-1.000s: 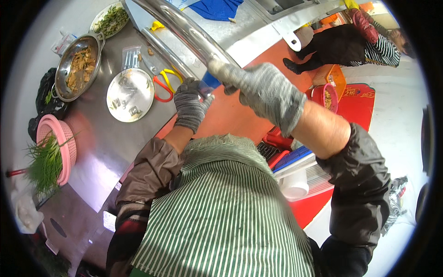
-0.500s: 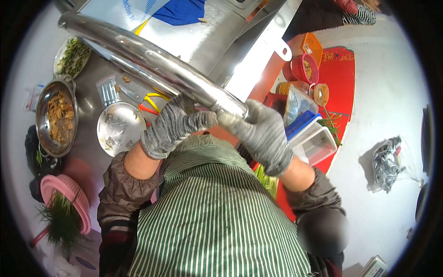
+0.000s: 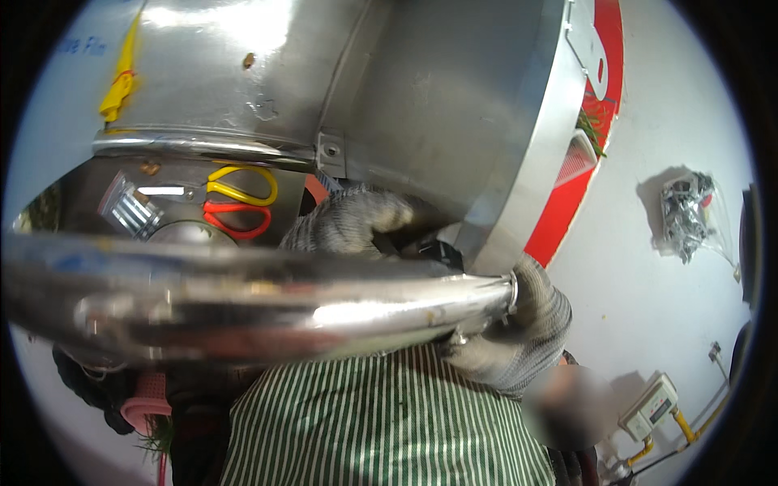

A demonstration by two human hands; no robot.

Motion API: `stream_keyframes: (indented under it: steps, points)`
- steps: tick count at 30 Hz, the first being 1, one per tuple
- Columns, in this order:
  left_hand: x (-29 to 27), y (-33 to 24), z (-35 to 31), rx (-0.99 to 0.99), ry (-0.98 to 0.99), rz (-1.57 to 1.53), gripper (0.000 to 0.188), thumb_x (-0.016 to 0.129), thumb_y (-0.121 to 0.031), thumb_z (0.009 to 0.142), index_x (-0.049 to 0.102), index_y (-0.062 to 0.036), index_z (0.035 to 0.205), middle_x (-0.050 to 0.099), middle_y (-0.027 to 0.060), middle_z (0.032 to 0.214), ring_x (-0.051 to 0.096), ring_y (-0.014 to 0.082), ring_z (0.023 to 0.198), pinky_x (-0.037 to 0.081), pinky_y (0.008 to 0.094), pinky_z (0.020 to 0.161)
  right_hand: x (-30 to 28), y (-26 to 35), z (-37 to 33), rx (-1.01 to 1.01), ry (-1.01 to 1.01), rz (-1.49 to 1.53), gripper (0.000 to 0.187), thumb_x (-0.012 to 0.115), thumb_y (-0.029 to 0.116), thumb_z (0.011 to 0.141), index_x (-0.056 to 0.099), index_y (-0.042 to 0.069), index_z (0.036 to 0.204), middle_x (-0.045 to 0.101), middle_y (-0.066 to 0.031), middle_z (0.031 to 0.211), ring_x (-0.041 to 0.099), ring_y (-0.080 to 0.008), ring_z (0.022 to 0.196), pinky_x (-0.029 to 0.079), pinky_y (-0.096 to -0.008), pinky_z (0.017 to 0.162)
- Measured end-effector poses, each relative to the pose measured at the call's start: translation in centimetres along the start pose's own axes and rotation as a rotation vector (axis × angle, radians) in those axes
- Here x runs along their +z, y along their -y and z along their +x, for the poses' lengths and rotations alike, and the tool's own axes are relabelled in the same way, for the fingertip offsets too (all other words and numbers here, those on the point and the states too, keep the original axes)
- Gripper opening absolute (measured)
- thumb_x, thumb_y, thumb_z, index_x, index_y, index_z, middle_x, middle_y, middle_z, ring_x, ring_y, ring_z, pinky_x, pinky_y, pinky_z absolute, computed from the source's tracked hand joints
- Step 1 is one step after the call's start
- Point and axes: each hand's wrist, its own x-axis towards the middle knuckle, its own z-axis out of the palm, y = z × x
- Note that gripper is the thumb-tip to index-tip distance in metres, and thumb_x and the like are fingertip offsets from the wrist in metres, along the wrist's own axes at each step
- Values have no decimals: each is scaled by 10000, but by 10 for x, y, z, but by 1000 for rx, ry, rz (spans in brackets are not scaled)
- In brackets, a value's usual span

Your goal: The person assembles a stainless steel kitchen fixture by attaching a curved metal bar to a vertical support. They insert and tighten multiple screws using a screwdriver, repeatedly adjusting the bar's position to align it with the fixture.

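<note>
A thick, shiny stainless-steel bar crosses low in front of me, above my striped apron. It looks to be an edge of a large sheet-metal housing, whose open inner side faces up. My right hand, in a grey knitted glove, is closed round the bar's right end; some fingers are hidden behind it. Beyond the bar, my left hand, gloved alike, curls its fingers by a black part inside the housing's corner. What those fingers hold is hidden.
Left of my left hand lie scissors with one yellow and one red handle, and a small plastic bag of metal pieces. A yellow strap hangs at the housing. On the right wall are a plastic bag and a meter.
The steel housing has tilted and swung, with its bar lower and nearer me. My left hand has shifted behind the bar, my right hand down and right with its end.
</note>
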Motion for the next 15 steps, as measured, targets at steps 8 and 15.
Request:
stream_keyframes:
  steps: [8,15]
  points:
    - [-7,-11,21,91,115,316,579,560,-355,835,327,-171,1332,428,110,1283,450,252,1171,433,400,951,-7,41,-17,293,-26,-461,802,776,12,708,291,-16,1346,553,-145,1120,618,-224,939,543,-322,798]
    - [-7,-14,14,83,206,315,578,564,-355,835,331,-165,1329,434,111,1278,455,249,1166,435,396,948,-3,74,-31,277,116,-584,617,739,36,742,383,0,1245,585,-133,1055,632,-221,894,545,-316,763]
